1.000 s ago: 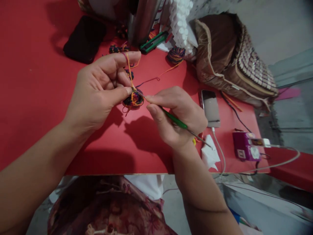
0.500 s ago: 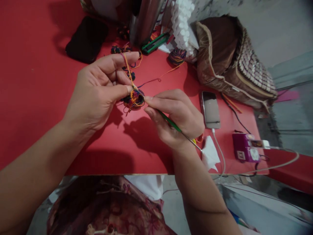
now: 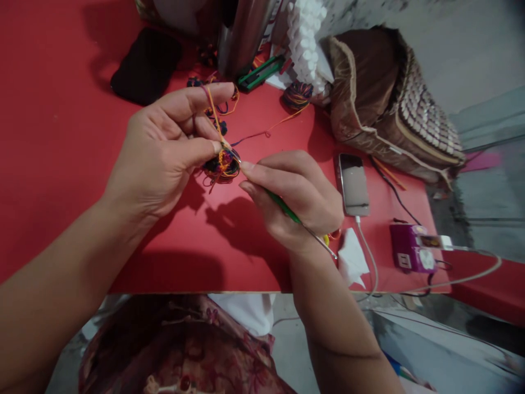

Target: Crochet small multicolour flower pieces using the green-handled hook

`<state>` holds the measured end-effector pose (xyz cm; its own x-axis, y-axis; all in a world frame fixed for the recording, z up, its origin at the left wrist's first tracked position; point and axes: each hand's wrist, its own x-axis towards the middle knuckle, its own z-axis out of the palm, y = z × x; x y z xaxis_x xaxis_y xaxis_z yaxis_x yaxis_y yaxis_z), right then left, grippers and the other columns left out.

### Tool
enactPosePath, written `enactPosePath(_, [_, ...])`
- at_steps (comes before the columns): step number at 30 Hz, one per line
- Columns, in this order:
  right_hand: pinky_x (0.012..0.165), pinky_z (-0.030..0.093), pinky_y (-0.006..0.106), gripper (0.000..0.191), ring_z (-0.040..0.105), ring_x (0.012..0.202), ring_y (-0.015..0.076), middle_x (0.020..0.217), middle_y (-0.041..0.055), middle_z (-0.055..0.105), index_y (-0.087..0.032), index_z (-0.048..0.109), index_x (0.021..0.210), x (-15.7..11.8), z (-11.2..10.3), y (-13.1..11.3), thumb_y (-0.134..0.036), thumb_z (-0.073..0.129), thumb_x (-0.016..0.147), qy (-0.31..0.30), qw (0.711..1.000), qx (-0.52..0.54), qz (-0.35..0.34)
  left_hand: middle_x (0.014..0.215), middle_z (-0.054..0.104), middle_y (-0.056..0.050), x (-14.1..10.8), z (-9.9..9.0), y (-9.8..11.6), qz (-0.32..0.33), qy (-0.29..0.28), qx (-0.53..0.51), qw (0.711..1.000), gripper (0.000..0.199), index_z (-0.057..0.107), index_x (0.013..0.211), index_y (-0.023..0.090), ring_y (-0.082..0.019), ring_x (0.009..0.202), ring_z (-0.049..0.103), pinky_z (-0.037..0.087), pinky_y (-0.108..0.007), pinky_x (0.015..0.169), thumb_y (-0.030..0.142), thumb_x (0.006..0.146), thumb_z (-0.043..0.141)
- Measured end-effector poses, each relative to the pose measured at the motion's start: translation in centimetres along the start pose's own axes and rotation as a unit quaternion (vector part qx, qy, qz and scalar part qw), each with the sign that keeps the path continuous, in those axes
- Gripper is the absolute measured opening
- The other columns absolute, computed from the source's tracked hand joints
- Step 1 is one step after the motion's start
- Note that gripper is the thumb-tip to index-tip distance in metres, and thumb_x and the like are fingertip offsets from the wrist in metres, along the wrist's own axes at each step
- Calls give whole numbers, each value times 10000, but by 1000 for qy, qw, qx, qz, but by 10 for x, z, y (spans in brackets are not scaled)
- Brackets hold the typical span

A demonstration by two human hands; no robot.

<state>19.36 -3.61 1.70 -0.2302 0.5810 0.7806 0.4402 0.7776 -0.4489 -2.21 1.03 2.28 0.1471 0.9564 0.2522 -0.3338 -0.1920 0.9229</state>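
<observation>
Between thumb and fingers, my left hand pinches a small crochet piece in orange, purple and dark thread. An orange strand loops over its raised index finger and runs down to the work. My right hand grips a crochet hook with a green handle like a pen; the metal tip meets the edge of the crochet piece. Another strand stretches from the piece to a multicoloured thread ball behind. Exactly which stitch the tip is in, I cannot make out.
On the red table lie a black flat object, a green box cutter and a phone on a white cable. A brown bag, a metal cylinder and a purple power adapter stand around.
The crochet hook and my right fingertips have shifted slightly left, bringing the metal tip into view at the crochet piece. My left hand keeps its hold almost unmoved.
</observation>
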Motion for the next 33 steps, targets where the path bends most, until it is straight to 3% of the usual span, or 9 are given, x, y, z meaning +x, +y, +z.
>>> enactPosePath(2, [839, 737, 383, 329, 862, 927, 238, 1078, 18, 906, -407, 906, 1313, -1, 0, 0, -231, 885, 1036, -3, 1000, -11, 4, 822, 750, 45, 1, 1, -5, 0, 13, 1, 1000, 449, 954, 1194, 287, -109, 715, 672, 639, -284, 695, 35, 824, 980])
enactPosePath(6, [833, 726, 417, 208, 847, 908, 247, 1058, 23, 918, -399, 938, 1249, 0, 2, -4, -301, 873, 1077, 26, 996, 38, 73, 801, 751, 77, -1, 7, -7, 120, 0, 12, 993, 545, 961, 1251, 368, -85, 662, 635, 598, -198, 563, 53, 813, 1033])
enactPosePath(10, [894, 703, 440, 155, 781, 838, 227, 960, 2, 893, -431, 958, 1190, 3, 7, -7, -340, 877, 1093, 65, 977, 142, 143, 862, 733, 56, -4, 11, -1, 116, 7, 58, 992, 612, 969, 1286, 338, -63, 645, 610, 651, -172, 603, -83, 846, 906])
enactPosePath(15, [676, 607, 406, 114, 639, 637, 190, 857, -5, 813, -397, 933, 1069, 2, 9, 0, -508, 934, 1041, 53, 921, 246, 297, 782, 734, 80, -1, 8, -2, 178, 3, 22, 984, 611, 978, 1216, 315, -58, 663, 664, 633, -114, 596, -113, 781, 938])
enactPosePath(19, [573, 513, 340, 23, 583, 574, 147, 761, -24, 769, -361, 953, 1027, 3, 12, 6, -384, 956, 1028, 87, 878, 349, 316, 830, 732, 41, -1, 10, -4, 139, 3, 54, 989, 528, 982, 1239, 345, -90, 721, 678, 643, -168, 625, -6, 845, 1005])
enactPosePath(22, [465, 445, 297, 249, 469, 484, 106, 662, -31, 701, -296, 931, 949, 8, 13, 9, -536, 992, 974, 84, 856, 390, 328, 796, 718, 42, -2, 12, -5, 170, 3, -4, 985, 487, 986, 1239, 349, -89, 690, 662, 607, -171, 583, 131, 815, 1084])
enactPosePath(26, [444, 435, 257, 494, 429, 468, 75, 621, -60, 616, -247, 838, 897, 15, 13, 15, -720, 980, 918, 45, 837, 396, 375, 854, 751, 34, -1, 10, -8, 151, -29, 23, 988, 525, 978, 1265, 328, -89, 773, 695, 642, -162, 678, -2, 857, 1016])
enactPosePath(30, [445, 416, 230, 539, 406, 467, 64, 609, -89, 555, -252, 788, 889, 18, 11, 15, -765, 949, 919, 28, 823, 416, 385, 916, 745, 19, -1, 7, -16, 155, -59, -25, 986, 519, 925, 1401, 329, -92, 743, 642, 611, -187, 628, 179, 924, 1062])
enactPosePath(33, [461, 410, 208, 461, 388, 478, 49, 619, -85, 581, -238, 793, 880, 21, 9, 10, -649, 997, 927, 47, 803, 425, 416, 940, 735, -7, -1, 5, -16, 127, -59, -3, 990, 482, 910, 1417, 253, -109, 772, 685, 625, -225, 655, 105, 966, 997])
